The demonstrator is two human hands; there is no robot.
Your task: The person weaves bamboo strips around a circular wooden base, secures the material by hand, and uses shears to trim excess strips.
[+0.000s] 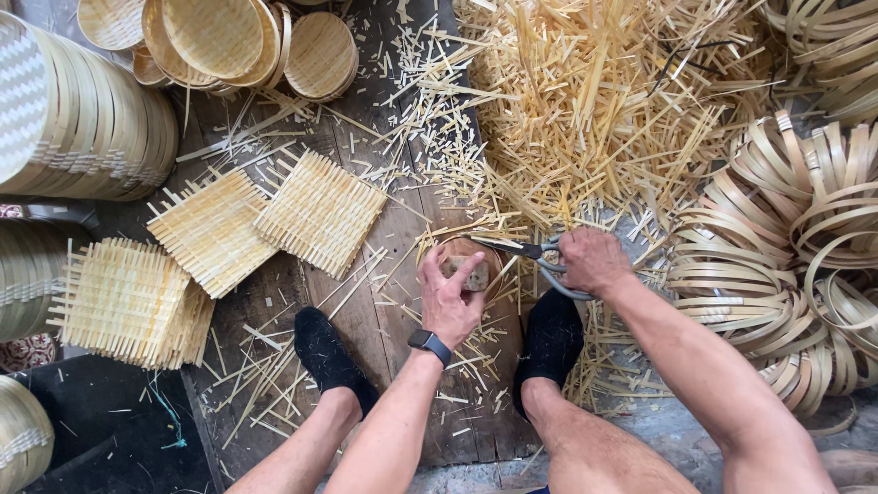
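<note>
Head view: left hand (450,297) presses a small tan wooden block (466,273) onto a round woven bamboo piece (448,249); right hand (593,261), just beside, grips grey metal shears (540,256). Trimmed strips (585,101) piled beyond; square woven mats (320,210) left, untrimmed.

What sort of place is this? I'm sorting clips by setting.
Probably a bamboo basket-weaving workshop, worked on the floor: woven square mats, coiled bamboo hoops and a heap of strip offcuts. The right hand grips shears; the left hand steadies a small block.
</note>
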